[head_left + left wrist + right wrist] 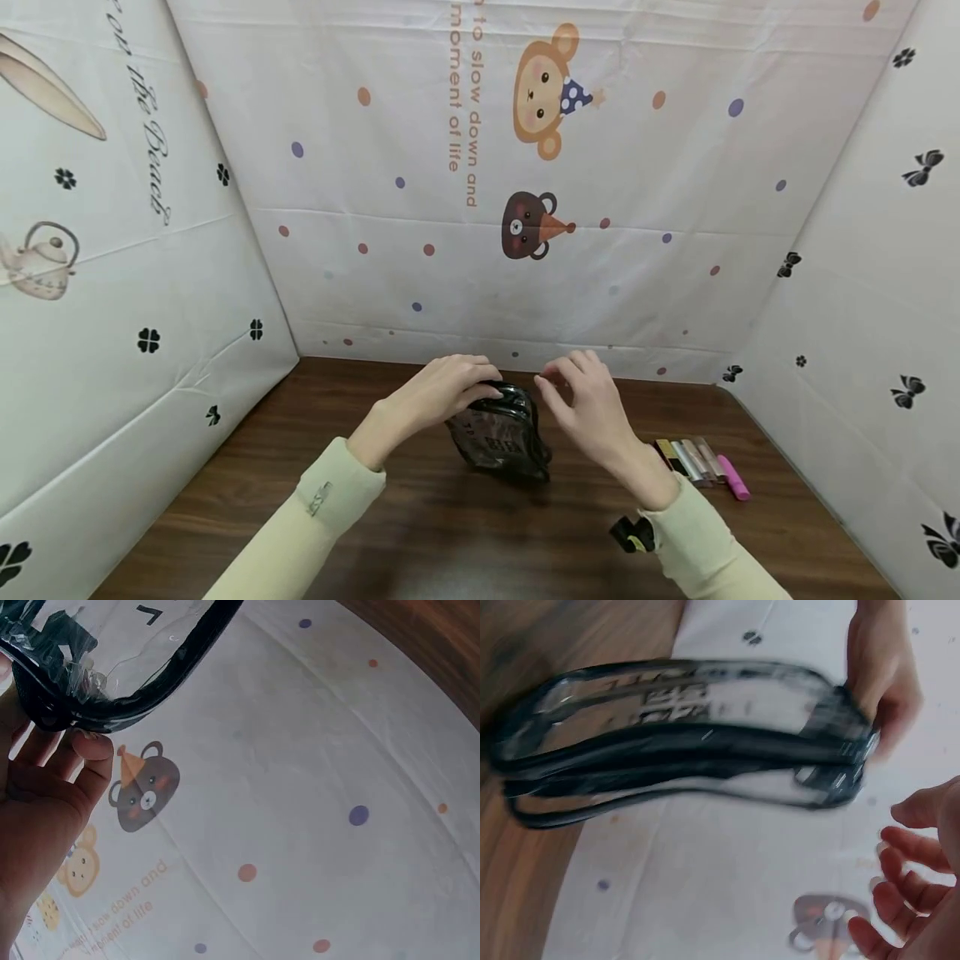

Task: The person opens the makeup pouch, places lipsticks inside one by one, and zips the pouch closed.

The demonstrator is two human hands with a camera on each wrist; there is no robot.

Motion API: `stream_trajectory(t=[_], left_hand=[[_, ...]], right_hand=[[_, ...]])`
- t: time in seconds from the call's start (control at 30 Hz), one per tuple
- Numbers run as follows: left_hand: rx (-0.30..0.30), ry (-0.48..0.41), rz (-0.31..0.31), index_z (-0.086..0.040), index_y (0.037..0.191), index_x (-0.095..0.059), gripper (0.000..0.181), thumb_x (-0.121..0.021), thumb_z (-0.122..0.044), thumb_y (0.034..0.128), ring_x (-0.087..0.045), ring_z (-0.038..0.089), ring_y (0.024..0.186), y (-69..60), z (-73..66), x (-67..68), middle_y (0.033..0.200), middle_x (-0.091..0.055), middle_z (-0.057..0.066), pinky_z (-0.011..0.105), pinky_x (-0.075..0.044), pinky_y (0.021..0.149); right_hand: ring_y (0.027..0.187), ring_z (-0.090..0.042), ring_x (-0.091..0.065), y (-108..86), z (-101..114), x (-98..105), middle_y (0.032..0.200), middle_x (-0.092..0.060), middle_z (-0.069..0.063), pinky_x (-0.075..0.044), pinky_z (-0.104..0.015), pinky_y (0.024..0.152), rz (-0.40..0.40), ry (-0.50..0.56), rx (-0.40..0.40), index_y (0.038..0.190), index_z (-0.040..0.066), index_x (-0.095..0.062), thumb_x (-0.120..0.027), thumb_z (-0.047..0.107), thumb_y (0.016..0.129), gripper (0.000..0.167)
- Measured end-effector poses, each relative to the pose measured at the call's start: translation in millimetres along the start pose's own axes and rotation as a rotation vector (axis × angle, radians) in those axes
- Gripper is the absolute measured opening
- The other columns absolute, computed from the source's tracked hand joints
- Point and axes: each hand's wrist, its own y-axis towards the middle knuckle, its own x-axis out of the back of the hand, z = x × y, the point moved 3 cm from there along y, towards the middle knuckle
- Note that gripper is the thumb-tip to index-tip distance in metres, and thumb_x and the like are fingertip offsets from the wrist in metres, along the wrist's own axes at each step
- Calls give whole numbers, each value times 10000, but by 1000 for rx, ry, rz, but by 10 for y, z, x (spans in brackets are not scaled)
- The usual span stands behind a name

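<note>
A see-through pouch with black trim (501,442) hangs tilted over the brown table, with dark lettering on its side. My left hand (453,385) grips its upper end, thumb on the near side; in the left wrist view the fingers of that left hand (52,780) hold the black-edged corner. To the right of the pouch, apart from it, my right hand (588,404) is raised with loosely bent fingers and nothing in them. In the right wrist view a black zip band (682,754) runs along the pouch, slightly blurred; I cannot tell whether it is unzipped.
Several slim tubes (693,462) lie side by side on the table at the right, with a pink tube (733,478) beside them. A small black object with a yellow-green patch (633,534) is by the right sleeve. Printed white sheets (337,283) enclose the brown table (420,533).
</note>
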Motion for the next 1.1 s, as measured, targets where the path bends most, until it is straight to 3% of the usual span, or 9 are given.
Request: stream_trajectory(t=[0.13, 0.3, 0.6, 0.8, 1.1], left_hand=[[-18, -5, -7, -183, 1050, -697, 148, -615, -235, 939, -633, 76, 842, 44, -48, 9, 973, -674, -59, 254, -514, 751], [-17, -12, 1, -178, 1051, -700, 138, -615, -181, 942, -624, 74, 820, 78, -85, 2, 957, -677, -57, 237, -508, 731], [57, -95, 106, -158, 1019, -705, 136, -585, -137, 959, -612, 61, 790, 177, -111, 32, 944, -695, -38, 208, -500, 707], [60, -148, 181, -125, 939, -693, 121, -579, -87, 956, -544, 59, 678, 231, -156, 111, 853, -680, -18, 202, -470, 651], [41, -175, 152, -137, 791, -640, 237, -524, 24, 920, -382, 50, 555, 221, -204, 89, 663, -548, -33, 174, -332, 545]], right_hand=[[730, -124, -424, 66, 195, -3, 761, -598, 27, -306, -294, 679, -20, 23, 131, 805, 143, -682, -760, 126, 811, 80], [709, -143, -439, 107, 328, -87, 753, -674, 41, -301, -306, 682, 52, -75, 197, 788, 159, -740, -801, 167, 773, 64], [693, -157, -478, 140, 353, -118, 744, -695, 41, -293, -301, 675, 147, -132, 124, 788, 165, -752, -801, 185, 778, 53], [675, -135, -458, 185, 388, -93, 729, -689, 49, -280, -296, 682, 244, -123, 78, 776, 179, -771, -806, 212, 770, 49], [725, -88, -531, 219, 439, -68, 808, -659, 109, -251, -286, 706, 498, -103, 121, 888, 259, -783, -762, 240, 821, 73]])
